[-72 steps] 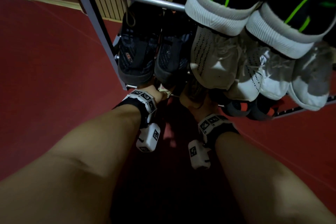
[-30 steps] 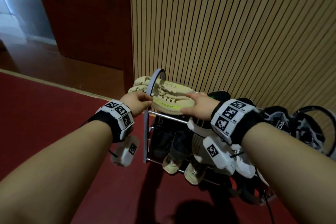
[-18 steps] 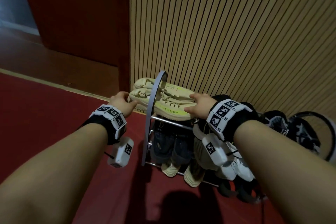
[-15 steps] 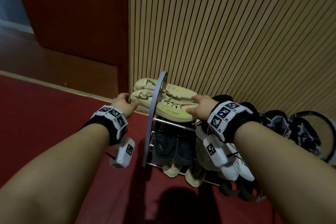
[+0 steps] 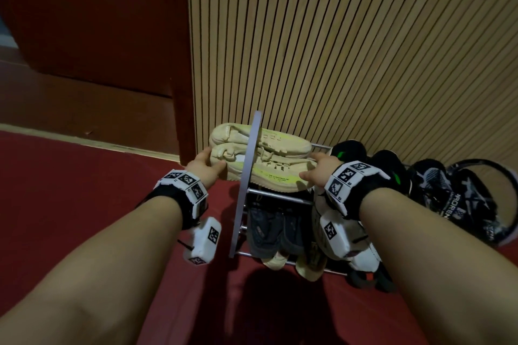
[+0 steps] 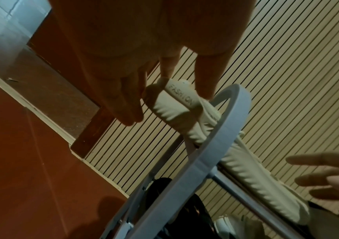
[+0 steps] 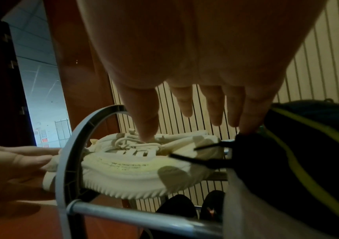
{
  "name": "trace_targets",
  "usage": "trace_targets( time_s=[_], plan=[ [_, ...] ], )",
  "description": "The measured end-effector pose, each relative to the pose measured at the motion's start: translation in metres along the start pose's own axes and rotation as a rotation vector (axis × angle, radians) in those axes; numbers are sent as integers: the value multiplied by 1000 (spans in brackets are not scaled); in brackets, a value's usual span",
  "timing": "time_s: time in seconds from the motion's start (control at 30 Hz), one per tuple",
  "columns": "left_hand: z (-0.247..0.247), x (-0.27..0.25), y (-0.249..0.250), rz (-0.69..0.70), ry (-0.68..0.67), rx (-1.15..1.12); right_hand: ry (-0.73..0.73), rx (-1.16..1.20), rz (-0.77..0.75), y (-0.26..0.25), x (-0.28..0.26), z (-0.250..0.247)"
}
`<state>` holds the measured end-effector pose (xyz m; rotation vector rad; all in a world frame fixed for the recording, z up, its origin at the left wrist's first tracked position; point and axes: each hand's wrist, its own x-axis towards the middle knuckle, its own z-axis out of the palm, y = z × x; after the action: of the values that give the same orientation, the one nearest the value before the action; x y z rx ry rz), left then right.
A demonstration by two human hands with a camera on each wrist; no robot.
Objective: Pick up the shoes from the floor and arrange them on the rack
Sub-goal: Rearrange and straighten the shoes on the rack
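A pair of cream knit sneakers with ribbed foam soles and a yellow-green side stripe [image 5: 266,165] lies side by side on the top tier of a grey plastic-and-steel-tube shoe rack [image 5: 246,190], heels poking out through its arched end frame. The left hand [image 5: 204,169] touches those heels with relaxed, nearly straight fingers, and the right hand [image 5: 316,171] rests spread fingers at the toes and laces, gripping nothing. The shoes look light, soft and squashable in the upper, so the firmer sole edge or heel seems the surest hold.
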<state>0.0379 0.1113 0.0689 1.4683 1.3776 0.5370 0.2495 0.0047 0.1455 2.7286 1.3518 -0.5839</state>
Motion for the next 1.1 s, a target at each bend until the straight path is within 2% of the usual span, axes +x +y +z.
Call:
trace_targets(
  time_s=[0.17,0.23,0.37,0.43,0.5,0.63,0.77,0.83,0.9,1.0,1.1],
  plan=[
    [9,17,-18,68,-92,-36,-37,-115,-61,15,18,4],
    [12,19,-20,54,-82,-92,-51,-157,-98,21,22,5],
    [22,9,-10,12,-26,-392,-153,-105,-97,24,39,13],
    [25,9,-10,1,-7,-459,-227,-77,-95,21,43,15],
    [27,9,-11,2,-5,-455,-231,-49,-94,20,44,17],
    [26,4,-5,-15,18,-261,-185,297,-121,27,42,2],
    [21,-3,-1,-44,18,-54,-79,312,-101,31,38,-18],
    [19,-8,2,-59,17,41,-99,373,-112,33,44,-15],
    [17,-15,9,-53,18,117,-140,566,-101,35,50,-12],
    [11,-24,21,-22,55,196,-196,826,-7,33,47,-15],
    [4,-27,24,30,103,244,-234,923,-8,38,49,-16]
  ],
)
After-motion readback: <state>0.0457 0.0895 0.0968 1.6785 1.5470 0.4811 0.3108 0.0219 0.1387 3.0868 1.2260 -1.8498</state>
